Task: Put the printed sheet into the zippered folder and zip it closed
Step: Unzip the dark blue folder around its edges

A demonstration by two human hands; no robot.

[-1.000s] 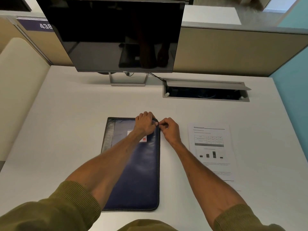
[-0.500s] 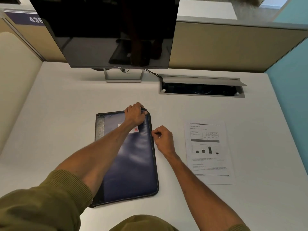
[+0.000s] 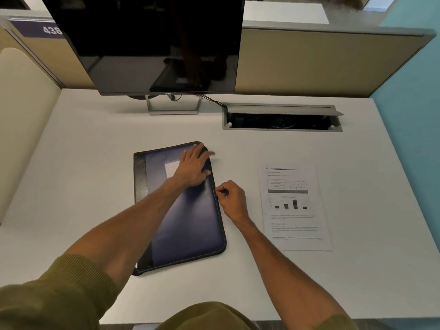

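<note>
Person is unzipping the zippered folder on the white tabletop. Left hand lies flat, fingers spread, pressing the folder's far right corner down, gripping nothing. Right hand is pinched tight at the folder's right edge, about a third of the way down, probably on the zipper pull (too small to confirm). To do this well: keep the left palm anchoring the cover so the folder doesn't skid or twist, draw the pull straight along the edge toward the near corner, and ease round the curve rather than yanking. Folder is dark blue, leather-like, light stitching, black spine strip on the left, pale label near the top, lying slightly skewed. Printed sheet rests flat to its right, well apart, untouched, showing a table, bar chart and text
</note>
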